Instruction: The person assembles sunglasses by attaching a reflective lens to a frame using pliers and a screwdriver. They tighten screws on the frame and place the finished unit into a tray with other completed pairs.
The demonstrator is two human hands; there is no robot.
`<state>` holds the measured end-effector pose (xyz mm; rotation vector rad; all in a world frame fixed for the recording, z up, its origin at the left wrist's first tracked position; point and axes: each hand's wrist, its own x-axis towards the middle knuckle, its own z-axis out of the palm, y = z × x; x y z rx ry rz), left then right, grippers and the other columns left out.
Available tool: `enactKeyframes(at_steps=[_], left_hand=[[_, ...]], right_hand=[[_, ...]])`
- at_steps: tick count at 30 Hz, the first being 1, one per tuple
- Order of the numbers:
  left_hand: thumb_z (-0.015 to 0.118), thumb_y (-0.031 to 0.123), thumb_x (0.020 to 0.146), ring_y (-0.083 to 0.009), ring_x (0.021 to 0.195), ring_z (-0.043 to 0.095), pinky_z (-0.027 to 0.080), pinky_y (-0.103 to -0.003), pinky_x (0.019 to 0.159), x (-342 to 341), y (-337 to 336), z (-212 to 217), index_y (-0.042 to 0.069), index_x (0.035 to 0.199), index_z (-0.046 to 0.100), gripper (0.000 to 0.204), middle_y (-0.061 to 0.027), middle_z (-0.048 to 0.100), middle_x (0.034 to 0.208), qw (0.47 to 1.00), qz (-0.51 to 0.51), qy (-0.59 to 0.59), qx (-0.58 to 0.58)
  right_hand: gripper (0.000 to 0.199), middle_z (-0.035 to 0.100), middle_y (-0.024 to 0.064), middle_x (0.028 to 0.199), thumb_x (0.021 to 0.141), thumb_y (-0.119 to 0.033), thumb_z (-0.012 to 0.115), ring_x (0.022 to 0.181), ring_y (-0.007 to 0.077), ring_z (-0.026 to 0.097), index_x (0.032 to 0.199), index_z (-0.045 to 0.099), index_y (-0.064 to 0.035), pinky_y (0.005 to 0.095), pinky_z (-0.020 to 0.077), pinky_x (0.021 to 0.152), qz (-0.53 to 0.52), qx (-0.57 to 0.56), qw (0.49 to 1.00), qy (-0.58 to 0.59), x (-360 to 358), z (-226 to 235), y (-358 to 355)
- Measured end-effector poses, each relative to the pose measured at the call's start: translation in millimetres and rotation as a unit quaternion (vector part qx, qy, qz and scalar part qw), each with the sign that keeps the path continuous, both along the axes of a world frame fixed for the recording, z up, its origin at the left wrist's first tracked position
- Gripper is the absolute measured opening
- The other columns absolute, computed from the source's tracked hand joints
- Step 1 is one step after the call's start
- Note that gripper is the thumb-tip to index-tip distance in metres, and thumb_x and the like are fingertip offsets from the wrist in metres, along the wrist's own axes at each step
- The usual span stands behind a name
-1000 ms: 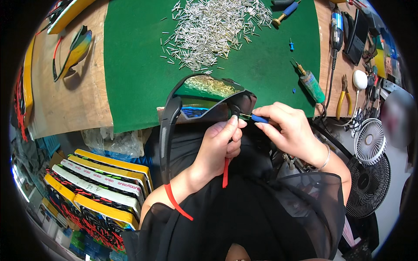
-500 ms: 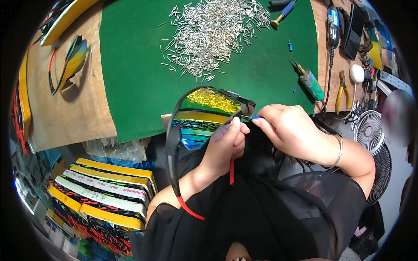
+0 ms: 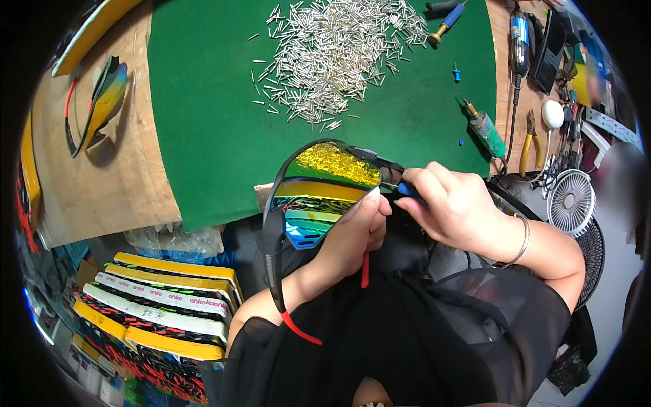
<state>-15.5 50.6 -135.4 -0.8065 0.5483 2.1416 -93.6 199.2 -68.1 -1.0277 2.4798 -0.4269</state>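
Left hand: your left hand (image 3: 352, 234) is clamped on the sunglasses (image 3: 319, 193), held over your lap just off the surface (image 3: 122, 176).
Right hand: your right hand (image 3: 454, 207) pinches a blue-handled screwdriver (image 3: 405, 190).
Axis: the screwdriver points left into the frame's right hinge; your right hand is nearer it.

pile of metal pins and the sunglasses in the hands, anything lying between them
In the head view, only bare green mat lies between the pile of metal pins and the held sunglasses; nothing rests on that stretch.
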Motion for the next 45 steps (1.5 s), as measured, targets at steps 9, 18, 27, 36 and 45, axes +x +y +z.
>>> enactKeyframes(at_steps=[9,18,27,36,45], left_hand=[[0.041,0.04,0.093,-0.0049,0.045,0.025,0.019,-0.02,0.041,6.8,0.1,-7.9,0.009,0.072,0.043,0.037,0.0056,0.026,0.054,1.0,-0.021,-0.015,0.009],[0.041,0.037,0.093,-0.0053,0.045,0.025,0.019,-0.021,0.041,9.7,3.3,-19.1,0.008,0.072,0.043,0.036,0.004,0.028,0.055,1.0,-0.005,-0.018,-0.009],[0.039,0.036,0.094,-0.0048,0.045,0.023,0.018,-0.021,0.041,2.8,2.3,-3.5,0.011,0.07,0.041,0.035,0.0049,0.026,0.055,0.999,-0.021,0.034,-0.037],[0.042,0.041,0.092,-0.0053,0.045,0.026,0.02,-0.021,0.041,14.4,2.5,-20.3,0.008,0.072,0.042,0.038,0.0033,0.03,0.058,0.999,-0.009,-0.029,0.012],[0.039,0.039,0.093,-0.0058,0.044,0.023,0.017,-0.022,0.041,-4.3,-0.2,-0.5,0.012,0.066,0.038,0.038,0.005,0.025,0.055,0.999,-0.033,0.016,-0.027]], right_hand=[[0.017,0.043,0.0032,0.061,0.074,-0.012,0.055,0.048,0.0126,0.05,0.086,0.053,-0.0002,0.0236,0.0411,0.042,0.122,0.01,0.987,0.107,3.1,-11.8,9.6],[0.037,0.051,0.0138,0.052,0.091,-0.023,0.046,0.047,0.0193,0.047,0.065,0.052,0.0033,0.031,0.0405,0.051,-0.384,-0.001,0.789,-0.48,-8.5,2.8,-12.4],[0.018,0.041,0.0047,0.06,0.077,-0.015,0.058,0.047,0.0176,0.051,0.081,0.049,0.0002,0.0271,0.0418,0.039,0.121,0.027,0.988,0.096,0.2,-5.1,5.3],[0.02,0.052,0.0126,0.055,0.081,-0.015,0.057,0.05,0.0255,0.054,0.072,0.057,0.0025,0.0316,0.0415,0.046,-0.297,0.017,0.893,-0.339,-5.0,7.3,-14.8],[0.015,0.039,0.0054,0.06,0.071,-0.011,0.058,0.046,0.0171,0.051,0.082,0.052,-0.002,0.0272,0.0402,0.038,0.0,0.028,0.999,0.033,9.4,-8.2,1.7]])
